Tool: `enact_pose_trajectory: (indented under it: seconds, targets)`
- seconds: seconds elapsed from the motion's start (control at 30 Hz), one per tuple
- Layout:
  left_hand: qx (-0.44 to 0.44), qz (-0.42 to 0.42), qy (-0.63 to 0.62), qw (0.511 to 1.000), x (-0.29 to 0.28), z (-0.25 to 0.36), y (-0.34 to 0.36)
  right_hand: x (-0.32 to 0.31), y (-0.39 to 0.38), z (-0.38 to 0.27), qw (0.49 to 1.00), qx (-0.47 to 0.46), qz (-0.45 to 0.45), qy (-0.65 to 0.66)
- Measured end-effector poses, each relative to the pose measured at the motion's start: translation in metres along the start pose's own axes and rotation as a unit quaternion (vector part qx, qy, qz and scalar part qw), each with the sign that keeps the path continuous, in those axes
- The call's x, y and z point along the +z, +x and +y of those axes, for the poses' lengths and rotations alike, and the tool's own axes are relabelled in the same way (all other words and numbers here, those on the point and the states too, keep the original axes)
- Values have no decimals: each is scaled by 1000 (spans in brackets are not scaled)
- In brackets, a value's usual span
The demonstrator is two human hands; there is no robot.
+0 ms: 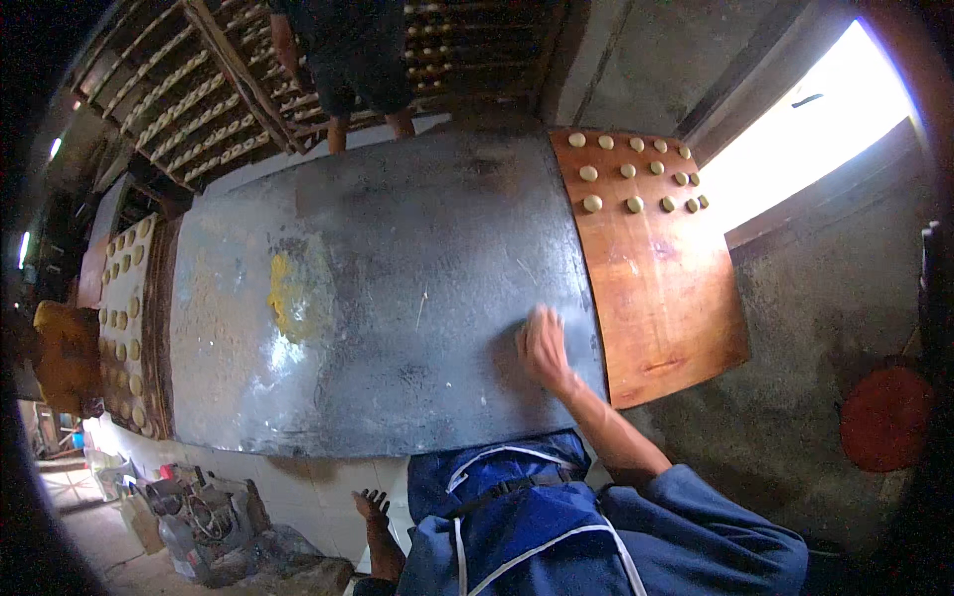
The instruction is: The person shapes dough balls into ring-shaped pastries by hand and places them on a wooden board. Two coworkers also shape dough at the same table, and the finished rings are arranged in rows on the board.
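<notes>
My right hand (544, 343) is at the right side of a dark grey worktable (397, 238). Its fingers curl down against the tabletop, slightly smeared, and whatever lies under them is hidden. Below the table's front edge hangs my left hand (372, 505), its fingers apart and nothing in them. Just right of my right hand, a brown wooden board (661, 308) carries rows of pale round dough balls (628, 171) at its far end.
Another tray of dough pieces (124, 318) stands at the far left, near a yellow container (65, 348). Racks with rows of dough (214, 119) line the back, where a person (343, 60) stands by the table. A greasy machine (214, 526) sits low at left; a red round object (886, 419) is at right.
</notes>
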State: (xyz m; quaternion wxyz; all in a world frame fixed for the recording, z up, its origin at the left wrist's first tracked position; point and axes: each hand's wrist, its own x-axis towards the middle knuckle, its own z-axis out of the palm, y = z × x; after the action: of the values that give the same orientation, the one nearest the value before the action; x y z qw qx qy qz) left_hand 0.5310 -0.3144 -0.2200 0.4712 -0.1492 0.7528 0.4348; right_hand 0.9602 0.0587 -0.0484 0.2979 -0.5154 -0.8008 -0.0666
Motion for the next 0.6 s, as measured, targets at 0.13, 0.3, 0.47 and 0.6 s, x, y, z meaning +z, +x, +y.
enact_pose_trajectory:
  seconds: [0.13, 0.3, 0.47, 0.6]
  targets:
    - [0, -3, -17, 1000, 7, 2, 0, -15, -27, 54, 989, 38, -118, 85]
    - [7, 6, -18, 1000, 13, 0, -2, -26, -41, 27, 985, 53, -114, 115]
    - [7, 24, -24, 999, 9, -17, -11, -107, 13, -1, 973, 132, -140, 126]
    - [-4, 17, -1, 1000, 14, -27, -20, -135, -9, 17, 946, 246, -149, 151]
